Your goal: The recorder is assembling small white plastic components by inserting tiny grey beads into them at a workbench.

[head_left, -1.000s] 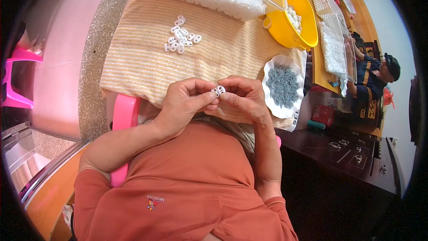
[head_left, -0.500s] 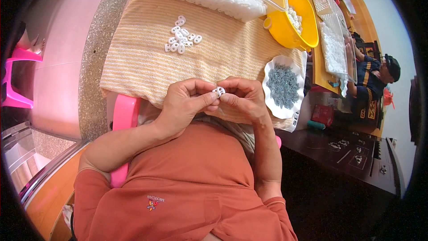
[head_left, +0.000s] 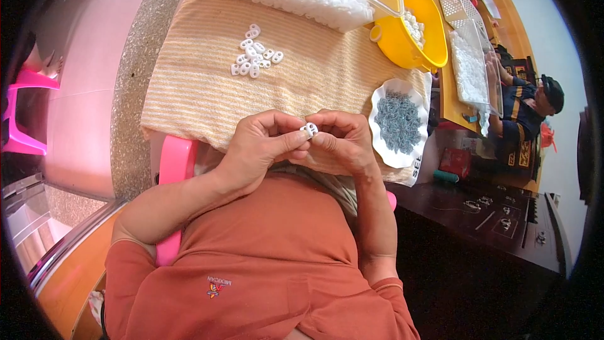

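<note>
Above my lap, at the near edge of the cloth-covered table, both hands meet at a small white plastic two-hole cord lock [head_left: 311, 129]. My left hand [head_left: 261, 141] pinches its left side between thumb and fingers. From the other side, my right hand [head_left: 346, 141] grips it the same way, fingertips closed. My fingertips cover part of the piece. Several similar white cord locks [head_left: 253, 53] lie in a loose pile farther off to the left. To the right of my right hand stands a white wavy-rimmed dish [head_left: 393, 158] full of small grey metal pieces [head_left: 401, 119], seemingly springs.
A striped yellowish cloth [head_left: 189, 75] covers the table. At its far side stand a clear box [head_left: 385, 3] of white pieces and a yellow basin [head_left: 393, 41]. Another person [head_left: 525, 104] sits at the right by a second clear box [head_left: 497, 91]. A pink chair [head_left: 176, 164] is under me.
The cord lock has turned slightly between my fingertips, showing its holes more plainly. Both hands keep their place and grip.
</note>
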Available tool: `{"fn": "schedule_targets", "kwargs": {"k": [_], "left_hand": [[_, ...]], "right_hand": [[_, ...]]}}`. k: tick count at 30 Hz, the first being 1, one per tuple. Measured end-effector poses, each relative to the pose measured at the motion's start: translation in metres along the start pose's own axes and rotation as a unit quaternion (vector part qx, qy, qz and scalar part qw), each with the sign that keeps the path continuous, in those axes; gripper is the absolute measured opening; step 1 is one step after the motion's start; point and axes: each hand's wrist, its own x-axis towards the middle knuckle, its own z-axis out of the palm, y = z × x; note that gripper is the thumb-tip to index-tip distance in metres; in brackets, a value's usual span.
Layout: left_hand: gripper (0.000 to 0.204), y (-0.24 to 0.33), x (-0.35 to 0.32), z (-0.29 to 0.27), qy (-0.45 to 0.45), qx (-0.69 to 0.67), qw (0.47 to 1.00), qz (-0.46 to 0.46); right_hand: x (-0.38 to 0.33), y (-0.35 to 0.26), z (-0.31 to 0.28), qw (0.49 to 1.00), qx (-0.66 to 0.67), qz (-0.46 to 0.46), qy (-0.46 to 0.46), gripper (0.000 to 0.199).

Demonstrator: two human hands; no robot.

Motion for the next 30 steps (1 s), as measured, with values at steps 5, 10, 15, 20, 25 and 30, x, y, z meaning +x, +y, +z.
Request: {"fn": "schedule_targets", "kwargs": {"k": [5, 10, 15, 20, 25, 30], "left_hand": [[0.018, 0.001, 0.002, -0.001, -0.019, -0.018, 1.000, -0.017], [0.015, 0.002, 0.002, 0.000, -0.032, -0.039, 0.998, -0.034], [0.012, 0.001, 0.002, -0.003, -0.054, -0.062, 0.996, -0.028], [0.012, 0.000, 0.001, -0.003, -0.069, -0.057, 0.996, -0.027], [0.013, -0.001, -0.001, 0.002, -0.059, -0.055, 0.997, -0.009], [0.013, 0.000, -0.002, 0.001, -0.076, -0.062, 0.995, -0.011]], "right_hand": [[-0.001, -0.004, 0.005, 1.000, -0.006, 0.004, 0.008, 0.025], [0.001, 0.003, -0.003, 0.998, -0.022, -0.057, -0.027, 0.022], [0.000, 0.000, 0.005, 0.997, -0.053, -0.052, 0.009, 0.022], [-0.001, 0.000, 0.009, 0.996, -0.064, -0.059, 0.014, 0.022], [-0.002, -0.001, 0.007, 0.993, -0.097, -0.062, 0.009, 0.023], [-0.005, 0.000, 0.009, 0.991, -0.116, -0.064, 0.018, 0.022]]}}
